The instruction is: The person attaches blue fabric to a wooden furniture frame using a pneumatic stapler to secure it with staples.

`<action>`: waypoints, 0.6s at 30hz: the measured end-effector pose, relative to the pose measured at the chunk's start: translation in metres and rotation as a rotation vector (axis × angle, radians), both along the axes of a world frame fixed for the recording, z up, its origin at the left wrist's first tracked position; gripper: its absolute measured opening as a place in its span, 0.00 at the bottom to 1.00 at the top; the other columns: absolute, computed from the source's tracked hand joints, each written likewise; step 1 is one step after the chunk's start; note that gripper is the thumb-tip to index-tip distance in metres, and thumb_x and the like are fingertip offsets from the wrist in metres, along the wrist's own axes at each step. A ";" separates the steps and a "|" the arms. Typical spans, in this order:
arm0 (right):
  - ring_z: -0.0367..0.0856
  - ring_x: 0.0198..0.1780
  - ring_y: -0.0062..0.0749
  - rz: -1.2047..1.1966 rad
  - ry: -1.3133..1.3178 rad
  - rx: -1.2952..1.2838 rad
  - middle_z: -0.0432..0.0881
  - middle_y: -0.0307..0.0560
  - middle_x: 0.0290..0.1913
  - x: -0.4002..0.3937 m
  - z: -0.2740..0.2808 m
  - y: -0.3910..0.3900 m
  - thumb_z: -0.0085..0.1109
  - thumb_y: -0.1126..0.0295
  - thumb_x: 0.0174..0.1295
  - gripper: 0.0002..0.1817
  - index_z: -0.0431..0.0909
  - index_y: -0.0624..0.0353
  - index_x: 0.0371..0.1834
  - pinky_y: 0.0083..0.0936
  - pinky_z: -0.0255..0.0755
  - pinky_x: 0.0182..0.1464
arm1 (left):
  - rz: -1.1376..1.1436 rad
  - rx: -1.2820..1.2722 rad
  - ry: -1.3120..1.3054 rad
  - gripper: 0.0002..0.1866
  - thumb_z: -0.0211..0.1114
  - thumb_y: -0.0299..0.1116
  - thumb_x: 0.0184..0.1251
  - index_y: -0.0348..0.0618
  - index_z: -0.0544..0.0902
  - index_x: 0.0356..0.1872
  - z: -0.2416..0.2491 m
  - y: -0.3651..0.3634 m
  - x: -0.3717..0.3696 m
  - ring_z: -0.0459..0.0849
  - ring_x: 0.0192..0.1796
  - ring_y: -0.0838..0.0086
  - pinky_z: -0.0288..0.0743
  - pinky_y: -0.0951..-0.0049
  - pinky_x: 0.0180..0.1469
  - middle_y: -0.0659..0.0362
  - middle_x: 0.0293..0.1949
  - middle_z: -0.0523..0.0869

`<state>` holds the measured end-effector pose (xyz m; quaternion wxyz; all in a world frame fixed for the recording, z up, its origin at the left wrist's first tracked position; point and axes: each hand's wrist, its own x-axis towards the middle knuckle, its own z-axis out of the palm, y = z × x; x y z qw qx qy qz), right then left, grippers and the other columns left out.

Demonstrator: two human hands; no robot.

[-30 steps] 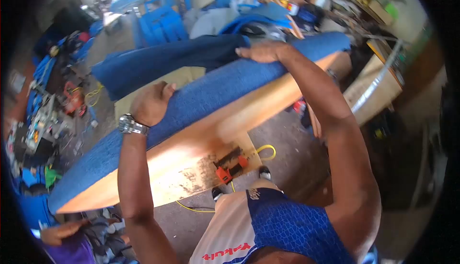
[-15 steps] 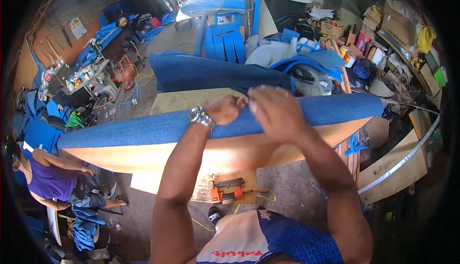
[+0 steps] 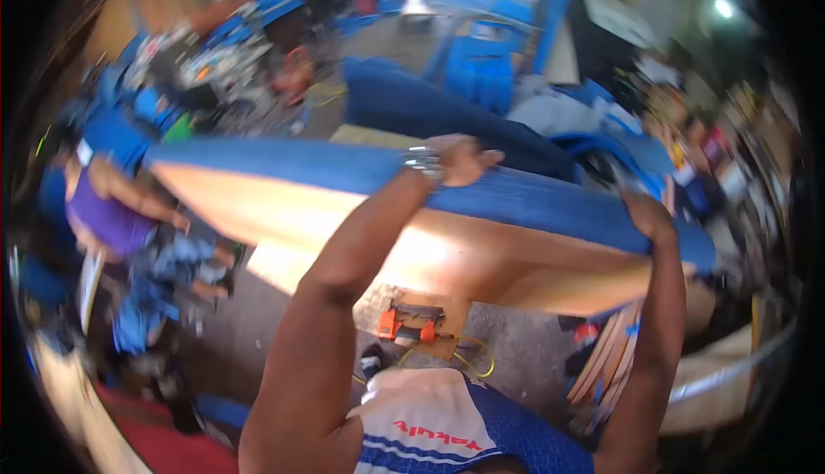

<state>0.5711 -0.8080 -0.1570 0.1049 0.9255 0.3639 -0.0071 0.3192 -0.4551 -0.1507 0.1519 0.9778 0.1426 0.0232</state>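
Note:
A long curved wooden panel [image 3: 481, 255], its upper band wrapped in blue fabric [image 3: 533, 199], stands on edge in front of me, bare wood towards me. My left hand [image 3: 464, 160], with a metal watch [image 3: 422, 163] at the wrist, is at the panel's upper edge near its middle. Its fingers stretch to the right and hold nothing. Farther right, my right hand [image 3: 650, 216] curls over the fabric-covered edge and grips the panel. Its fingertips are blurred and partly hidden behind the edge.
An orange nail gun [image 3: 407, 328] lies on a board below the panel, with a yellow hose [image 3: 474, 358]. At left is a person in a purple top [image 3: 112, 203]. Dark blue fabric [image 3: 430, 109] lies beyond the panel. Wooden strips [image 3: 606, 358] stand at the right.
My hands were close together at the panel's middle; the right has moved far right along the edge. The panel now slopes down to the right, and the whole view has turned and blurred.

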 end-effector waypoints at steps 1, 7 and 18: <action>0.78 0.66 0.58 0.010 -0.035 -0.029 0.81 0.67 0.60 0.005 -0.003 0.001 0.26 0.56 0.80 0.27 0.69 0.50 0.74 0.58 0.49 0.76 | 0.085 0.045 -0.069 0.32 0.47 0.61 0.78 0.46 0.83 0.61 0.027 -0.022 -0.020 0.81 0.63 0.46 0.74 0.53 0.65 0.42 0.56 0.86; 0.75 0.65 0.65 -0.032 0.137 0.250 0.80 0.71 0.60 0.013 -0.002 0.008 0.29 0.43 0.79 0.37 0.76 0.66 0.63 0.47 0.66 0.65 | -0.036 0.460 -0.666 0.31 0.50 0.62 0.76 0.51 0.81 0.64 -0.043 -0.017 -0.101 0.76 0.70 0.54 0.65 0.51 0.74 0.49 0.66 0.81; 0.81 0.57 0.55 -0.101 0.297 0.457 0.84 0.65 0.54 0.025 -0.009 -0.008 0.36 0.38 0.78 0.40 0.79 0.70 0.60 0.40 0.68 0.60 | 0.447 0.510 -0.650 0.28 0.48 0.55 0.79 0.49 0.80 0.66 -0.054 0.175 -0.251 0.69 0.75 0.54 0.53 0.47 0.79 0.52 0.69 0.78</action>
